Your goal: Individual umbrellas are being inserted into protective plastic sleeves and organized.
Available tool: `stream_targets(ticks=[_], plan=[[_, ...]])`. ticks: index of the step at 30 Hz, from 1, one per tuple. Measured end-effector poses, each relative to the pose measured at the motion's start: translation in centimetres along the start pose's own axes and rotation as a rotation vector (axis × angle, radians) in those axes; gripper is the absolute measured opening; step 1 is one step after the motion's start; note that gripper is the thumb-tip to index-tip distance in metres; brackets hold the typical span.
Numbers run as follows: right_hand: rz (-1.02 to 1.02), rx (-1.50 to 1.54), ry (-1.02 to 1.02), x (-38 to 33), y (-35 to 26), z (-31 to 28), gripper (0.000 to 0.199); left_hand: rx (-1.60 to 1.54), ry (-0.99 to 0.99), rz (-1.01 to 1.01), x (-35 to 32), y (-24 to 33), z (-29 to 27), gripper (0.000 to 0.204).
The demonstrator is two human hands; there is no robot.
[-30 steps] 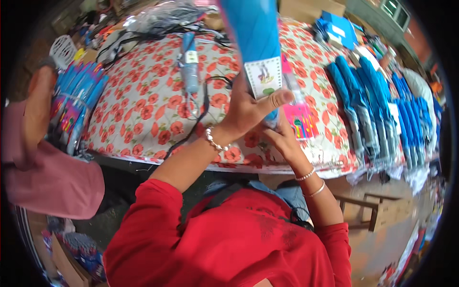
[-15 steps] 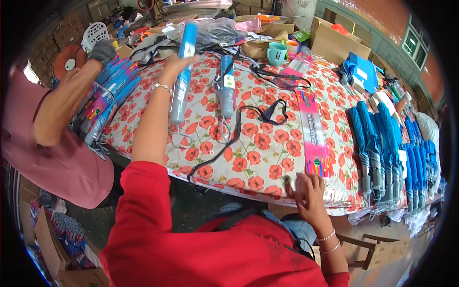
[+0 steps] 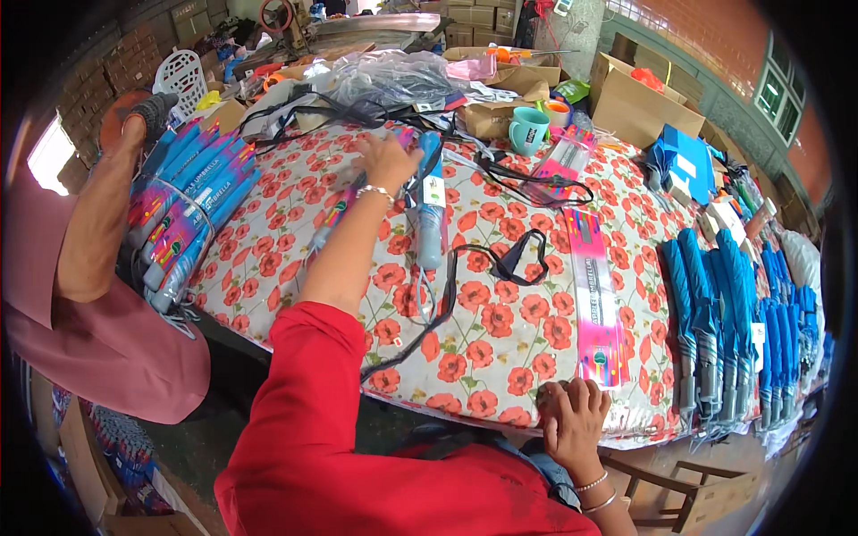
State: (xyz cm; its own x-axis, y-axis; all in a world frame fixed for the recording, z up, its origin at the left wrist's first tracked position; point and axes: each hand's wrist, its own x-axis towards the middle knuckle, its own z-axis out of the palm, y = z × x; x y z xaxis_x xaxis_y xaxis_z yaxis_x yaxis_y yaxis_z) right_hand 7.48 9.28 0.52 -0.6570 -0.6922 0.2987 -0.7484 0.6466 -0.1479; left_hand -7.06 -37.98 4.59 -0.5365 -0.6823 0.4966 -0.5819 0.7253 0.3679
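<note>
On the flowered tablecloth, my left hand lies across the upper part of an umbrella in a pink-and-blue printed sleeve. The thumb is to its right and the fingers to its left; my hand and forearm hide much of it. Beside it lies another folded blue umbrella with a grey handle, white tag and cord loop. My right hand rests at the table's near edge, holding nothing, fingers bent and apart. Just beyond it is a flat, clear-and-pink printed sleeve.
At left, a person in a mauve shirt stands beside a tied bundle of sleeved umbrellas. Blue umbrellas line the right side. A black strap crosses the cloth. A teal mug and cardboard box stand farther back.
My left hand has brought the raised umbrella down onto the table, beside the other one. My right hand has settled at the table edge. The other person's hand has shifted left.
</note>
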Motion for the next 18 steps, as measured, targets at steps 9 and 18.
stream_targets(ticks=[9,18], plan=[[0.006,0.011,0.014,0.0,0.3,0.1,0.048,-0.151,-0.545,0.648,-5.1,8.8,2.3,0.035],[0.014,0.036,0.009,-0.1,0.2,-0.1,0.044,-0.057,-0.082,0.132,-1.8,4.8,-2.5,0.095]])
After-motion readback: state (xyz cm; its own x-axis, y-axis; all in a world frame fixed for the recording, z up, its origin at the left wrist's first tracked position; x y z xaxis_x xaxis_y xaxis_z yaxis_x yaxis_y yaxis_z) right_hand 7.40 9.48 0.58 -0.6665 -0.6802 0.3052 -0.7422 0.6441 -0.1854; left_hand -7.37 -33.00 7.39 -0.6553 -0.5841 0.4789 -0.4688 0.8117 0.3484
